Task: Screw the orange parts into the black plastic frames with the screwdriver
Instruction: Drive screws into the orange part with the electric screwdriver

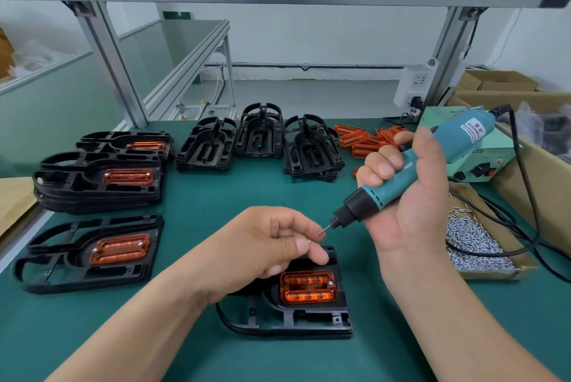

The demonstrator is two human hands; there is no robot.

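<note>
Teal screwdriver (454,140), gripped in the right hand (414,205), slants down-left until its tip meets what looks like a screw (319,234) pinched by the left hand (268,242), both hovering just above the orange part (307,287) seated in the black frame (293,324) directly below.

Can't see the left end of the nearest black frame (287,320), buried under the left hand (268,242). Way too tiny to identify: the speck (319,233) pinched at those fingertips, right at the bit of the screwdriver (457,137). Middle of its grip swallowed by the right hand (411,196). Loose orange parts (358,140) far right, half blocked by knuckles. Screw tray (500,273) partly behind the wrist. Cardboard box (553,196) chopped off at the right edge.
</note>
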